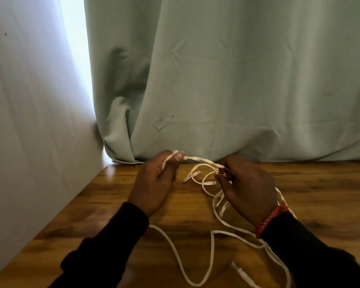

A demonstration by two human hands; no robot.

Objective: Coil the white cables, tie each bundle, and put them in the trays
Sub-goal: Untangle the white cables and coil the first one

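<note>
My left hand (154, 179) and right hand (247, 190) each pinch the white cable (200, 160), stretched between them above the tabletop (112, 204).

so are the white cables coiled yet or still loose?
Loose. The white cables sprawl in uneven loops over the wooden table; the left hand and right hand hold one stretch taut between them. No tie visible.

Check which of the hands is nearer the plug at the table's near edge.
Right. The plug lies just left of the right forearm, below the right hand; the left hand is farther, up-left.
</note>
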